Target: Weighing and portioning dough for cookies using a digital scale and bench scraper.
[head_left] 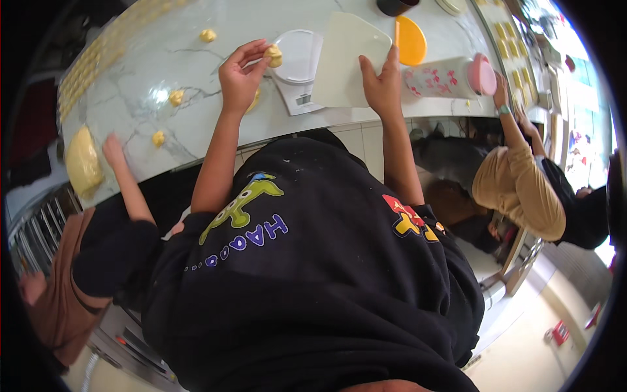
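My left hand [241, 75] is raised over the marble table, pinching a small lump of yellow dough [273, 56] between thumb and fingers. Just right of it stands a white kitchen scale [302, 100] with a round pan [297, 59]. My right hand [383, 81] grips the edge of a large, flat, cream-coloured plastic scraper [347, 65], which overlaps the right side of the scale. Beyond my right fingertips lies a round orange piece [413, 40] with a straight edge strip. Part of another yellow lump shows behind my left wrist.
Loose dough lumps [208, 35] dot the marble table [137, 72]; a big dough mass [83, 160] lies far left, near a co-worker's hand [114, 150]. Rows of small pieces line the far-left edge. A pink-lidded bottle [439, 79] lies right, below a dark cup [396, 6]. Another person works farther right.
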`<state>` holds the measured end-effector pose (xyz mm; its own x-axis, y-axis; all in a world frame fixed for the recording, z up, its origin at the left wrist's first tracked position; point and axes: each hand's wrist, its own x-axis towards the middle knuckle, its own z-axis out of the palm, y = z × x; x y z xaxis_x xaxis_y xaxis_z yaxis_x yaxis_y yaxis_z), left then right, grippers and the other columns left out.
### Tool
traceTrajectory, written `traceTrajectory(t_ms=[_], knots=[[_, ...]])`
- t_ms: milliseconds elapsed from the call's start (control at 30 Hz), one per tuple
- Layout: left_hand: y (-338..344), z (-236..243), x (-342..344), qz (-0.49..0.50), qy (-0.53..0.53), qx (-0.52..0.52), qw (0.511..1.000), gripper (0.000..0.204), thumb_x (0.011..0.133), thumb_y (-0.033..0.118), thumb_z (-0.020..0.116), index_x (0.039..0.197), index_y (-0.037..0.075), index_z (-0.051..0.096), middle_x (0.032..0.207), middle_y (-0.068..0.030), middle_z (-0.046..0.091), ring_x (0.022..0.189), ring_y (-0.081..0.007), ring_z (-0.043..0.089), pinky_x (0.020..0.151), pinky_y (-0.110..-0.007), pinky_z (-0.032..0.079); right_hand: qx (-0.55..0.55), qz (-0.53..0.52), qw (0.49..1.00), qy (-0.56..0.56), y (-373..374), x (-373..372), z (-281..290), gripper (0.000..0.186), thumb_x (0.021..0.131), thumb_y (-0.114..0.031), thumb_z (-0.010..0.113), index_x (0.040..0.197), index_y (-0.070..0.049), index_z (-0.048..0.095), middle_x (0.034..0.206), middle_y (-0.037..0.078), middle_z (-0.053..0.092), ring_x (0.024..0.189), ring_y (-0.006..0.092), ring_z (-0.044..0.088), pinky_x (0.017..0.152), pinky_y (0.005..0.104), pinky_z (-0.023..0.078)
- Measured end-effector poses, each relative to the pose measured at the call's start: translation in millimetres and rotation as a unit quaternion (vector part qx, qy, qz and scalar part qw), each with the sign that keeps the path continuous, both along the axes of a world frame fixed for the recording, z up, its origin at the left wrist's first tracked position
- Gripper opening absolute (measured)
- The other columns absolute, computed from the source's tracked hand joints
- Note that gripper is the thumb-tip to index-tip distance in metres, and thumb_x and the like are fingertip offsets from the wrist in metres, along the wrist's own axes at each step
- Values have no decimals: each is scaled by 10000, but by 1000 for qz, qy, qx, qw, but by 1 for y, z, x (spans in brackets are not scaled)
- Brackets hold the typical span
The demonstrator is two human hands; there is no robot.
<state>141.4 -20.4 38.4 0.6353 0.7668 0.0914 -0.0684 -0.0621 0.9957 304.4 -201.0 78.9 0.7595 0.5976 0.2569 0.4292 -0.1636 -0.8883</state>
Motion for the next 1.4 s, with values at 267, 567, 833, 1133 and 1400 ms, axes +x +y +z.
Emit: traceTrajectory(t_ms=[267,567,833,1133,1400], knots=[[-2,-15,49,-73,182,479,855,300,806,266,659,1051,94,671,1214,-97,521,1078,-276,476,942,-405,376,-4,-88,996,-15,-41,-1,5,343,836,-47,574,1130,47,425,984,178,594,892,249,601,775,334,470],[15,-1,3,-17,94,310,946,477,795,149,665,1245,107,513,1241,-85,492,1051,-230,548,869,-353,450,-35,-85,996,-8,-49,10,-6,340,834,-50,576,1120,45,420,986,191,597,915,283,604,799,355,463],[15,2,-17,-33,103,269,957,410,787,97,637,1187,110,551,1183,-75,532,968,-229,571,833,-353,472,-191,-46,977,-84,-47,7,-14,414,819,-69,556,1170,66,381,977,300,586,920,479,553,772,486,450],[13,11,-2,-99,120,284,946,438,791,99,640,1218,136,550,1240,-80,521,1078,-249,547,921,-371,434,-193,-64,978,-46,-50,-14,4,423,847,-118,561,1195,77,419,1115,283,549,1062,422,526,917,436,403],[11,-37,53,-134,119,571,802,402,828,91,581,1220,180,572,1317,-109,488,1168,-304,491,963,-368,424,-166,-68,983,-30,-53,-25,14,418,847,-109,567,1186,80,412,1035,268,589,992,419,568,867,429,432]])
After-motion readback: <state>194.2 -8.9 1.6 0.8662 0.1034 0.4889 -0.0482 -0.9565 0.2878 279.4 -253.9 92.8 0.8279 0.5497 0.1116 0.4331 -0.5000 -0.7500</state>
